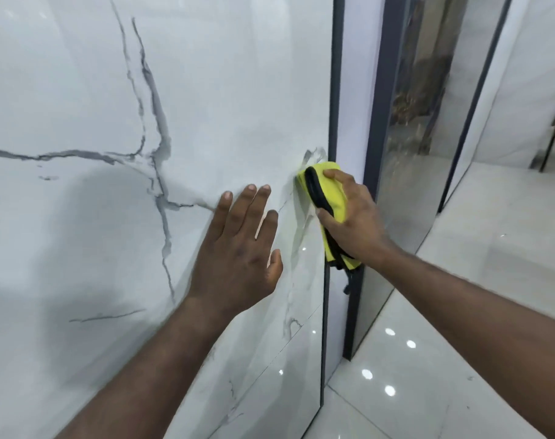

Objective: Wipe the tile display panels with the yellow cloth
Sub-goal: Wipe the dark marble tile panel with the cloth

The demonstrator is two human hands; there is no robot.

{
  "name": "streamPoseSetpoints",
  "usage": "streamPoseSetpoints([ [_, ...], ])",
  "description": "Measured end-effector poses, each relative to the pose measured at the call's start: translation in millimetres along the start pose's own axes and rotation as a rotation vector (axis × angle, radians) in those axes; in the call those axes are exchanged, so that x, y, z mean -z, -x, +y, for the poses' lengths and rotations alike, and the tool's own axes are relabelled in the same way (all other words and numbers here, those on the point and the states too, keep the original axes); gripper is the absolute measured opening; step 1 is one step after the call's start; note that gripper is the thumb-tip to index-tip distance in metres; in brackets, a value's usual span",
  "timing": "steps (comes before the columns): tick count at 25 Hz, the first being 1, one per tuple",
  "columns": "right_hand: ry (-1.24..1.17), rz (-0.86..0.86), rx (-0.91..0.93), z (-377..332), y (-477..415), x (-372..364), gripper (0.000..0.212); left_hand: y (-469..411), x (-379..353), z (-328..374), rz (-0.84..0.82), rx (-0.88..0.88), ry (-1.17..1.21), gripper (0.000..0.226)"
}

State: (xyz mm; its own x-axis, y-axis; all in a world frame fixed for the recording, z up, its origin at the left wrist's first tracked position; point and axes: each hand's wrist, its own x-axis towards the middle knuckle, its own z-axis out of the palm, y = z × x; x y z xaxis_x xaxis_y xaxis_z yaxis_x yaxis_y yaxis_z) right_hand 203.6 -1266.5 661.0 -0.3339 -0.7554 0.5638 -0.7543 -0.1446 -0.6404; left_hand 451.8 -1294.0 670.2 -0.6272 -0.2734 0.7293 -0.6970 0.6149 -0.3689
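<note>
A large white marble-look tile panel (111, 217) with grey veins fills the left and middle of the head view. My right hand (355, 223) grips a folded yellow cloth (331, 194) with a black edge and presses it against the panel near its right border. My left hand (238, 248) lies flat on the panel with straight fingers, just left of the cloth and apart from it.
A dark grey frame strip (335, 90) bounds the panel on the right. Behind it stand further glossy display panels (412, 137) at an angle. A shiny light tiled floor (460, 312) reflects ceiling lights at the lower right.
</note>
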Motion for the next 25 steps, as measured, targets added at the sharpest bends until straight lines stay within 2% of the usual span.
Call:
streamPoseSetpoints([
  [3, 0.087, 0.061, 0.035, 18, -12, 65, 0.066, -35, -15, 16, 0.019, -0.016, 0.172, 0.057],
  [6, 0.187, 0.153, 0.101, 44, -17, 132, 0.069, -88, -33, 42, 0.030, -0.110, 0.267, 0.060],
  [12, 0.409, 0.270, 0.088, 112, -21, 273, 0.073, -224, -57, 140, 0.171, -0.303, 0.331, 0.063],
  [17, 0.567, 0.312, 0.127, 179, -45, 382, 0.074, -327, -72, 222, 0.224, -0.322, 0.318, 0.067],
  [21, 0.571, 0.356, 0.162, 236, -87, 437, 0.072, -398, -91, 273, 0.218, -0.331, 0.251, 0.068],
  [25, 0.559, 0.335, 0.253, 282, -139, 447, 0.071, -451, -122, 293, 0.217, -0.288, 0.193, 0.069],
])
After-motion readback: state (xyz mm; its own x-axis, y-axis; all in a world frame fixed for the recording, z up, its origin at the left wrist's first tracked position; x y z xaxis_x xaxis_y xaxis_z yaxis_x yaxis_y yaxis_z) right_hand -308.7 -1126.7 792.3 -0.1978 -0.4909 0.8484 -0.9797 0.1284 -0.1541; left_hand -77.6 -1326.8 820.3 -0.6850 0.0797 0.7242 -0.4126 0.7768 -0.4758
